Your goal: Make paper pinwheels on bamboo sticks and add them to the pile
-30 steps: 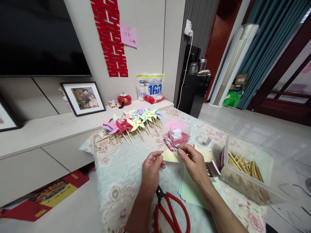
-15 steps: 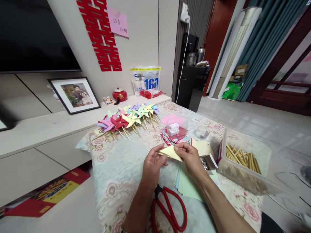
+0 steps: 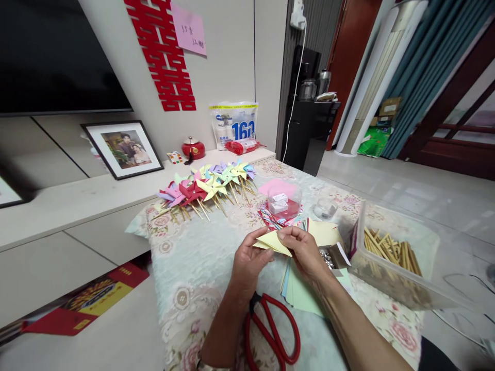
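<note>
A folded piece of pale yellow paper (image 3: 274,242) is held above the table between my two hands. My left hand (image 3: 249,257) grips its left corner, with the thumb below and the fingers behind. The thumb and fingers of my right hand (image 3: 303,250) pinch its right side. Red-handled scissors (image 3: 275,335) lie beneath, close to my left wrist, their blades hidden by that hand. Light green and blue paper sheets (image 3: 303,293) lie under my right forearm. Another yellow sheet (image 3: 324,233) sits just behind my right hand, beside a small box of metal pieces (image 3: 330,259).
Finished paper pinwheels (image 3: 211,188) on sticks lie at the table's back left. A clear round container (image 3: 285,201) with small white boxes stands behind my hands. At right is a plastic bin (image 3: 390,278) of short wooden sticks (image 3: 390,250). A framed photo (image 3: 126,149) stands on the cabinet.
My left hand has closed in on the yellow paper, its thumb now against the lower edge. The whole view has shifted slightly; the right hand keeps its pinch.
</note>
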{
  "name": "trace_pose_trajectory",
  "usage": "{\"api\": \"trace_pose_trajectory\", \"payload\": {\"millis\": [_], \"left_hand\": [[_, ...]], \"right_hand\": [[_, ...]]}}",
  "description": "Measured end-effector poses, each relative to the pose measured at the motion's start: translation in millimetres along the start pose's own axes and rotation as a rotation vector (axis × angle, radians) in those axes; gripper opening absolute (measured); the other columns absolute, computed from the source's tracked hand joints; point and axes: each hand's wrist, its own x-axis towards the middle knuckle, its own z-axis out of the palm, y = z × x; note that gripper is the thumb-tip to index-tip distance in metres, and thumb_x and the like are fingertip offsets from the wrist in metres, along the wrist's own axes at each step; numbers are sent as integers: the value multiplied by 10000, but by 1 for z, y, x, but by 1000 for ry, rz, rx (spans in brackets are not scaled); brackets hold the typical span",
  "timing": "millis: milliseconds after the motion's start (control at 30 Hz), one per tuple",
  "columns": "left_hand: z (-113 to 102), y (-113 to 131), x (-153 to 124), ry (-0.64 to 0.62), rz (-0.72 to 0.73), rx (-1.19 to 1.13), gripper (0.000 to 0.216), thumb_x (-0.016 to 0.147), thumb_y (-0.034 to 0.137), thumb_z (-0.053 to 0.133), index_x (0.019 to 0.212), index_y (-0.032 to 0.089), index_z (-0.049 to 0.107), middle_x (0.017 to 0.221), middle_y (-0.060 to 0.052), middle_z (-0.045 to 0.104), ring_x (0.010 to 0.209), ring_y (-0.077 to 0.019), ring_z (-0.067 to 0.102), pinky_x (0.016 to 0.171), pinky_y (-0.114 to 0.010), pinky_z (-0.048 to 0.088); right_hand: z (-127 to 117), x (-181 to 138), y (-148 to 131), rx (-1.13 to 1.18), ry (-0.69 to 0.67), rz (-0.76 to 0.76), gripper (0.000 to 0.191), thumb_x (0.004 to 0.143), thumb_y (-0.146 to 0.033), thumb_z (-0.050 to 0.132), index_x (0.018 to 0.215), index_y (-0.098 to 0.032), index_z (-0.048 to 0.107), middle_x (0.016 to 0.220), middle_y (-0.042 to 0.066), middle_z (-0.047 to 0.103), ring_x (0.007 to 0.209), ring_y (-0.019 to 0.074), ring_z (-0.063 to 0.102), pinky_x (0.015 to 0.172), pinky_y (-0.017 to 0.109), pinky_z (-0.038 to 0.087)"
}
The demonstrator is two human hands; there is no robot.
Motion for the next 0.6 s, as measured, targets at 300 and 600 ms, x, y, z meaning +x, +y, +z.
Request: {"api": "trace_pose_trajectory", "payload": {"millis": [300, 600], "left_hand": [[2, 1, -2, 4, -20, 11, 461, 644, 241, 839, 1086, 180, 723, 891, -48, 718, 721, -149, 612, 595, -227, 507], [-2, -1, 3, 120, -48, 56, 260, 640, 256, 811, 878, 154, 785, 826, -62, 751, 691, -174, 632, 575, -246, 482]], "right_hand": [[1, -2, 0, 6, -52, 40, 293, 566, -375, 862, 698, -165, 707, 619, 0, 658, 566, 138, 523, 556, 258, 359], [1, -2, 0, 3, -108, 64, 380, 622, -494, 840, 758, -162, 717, 655, 14, 681, 557, 126, 549, 546, 244, 372]]}}
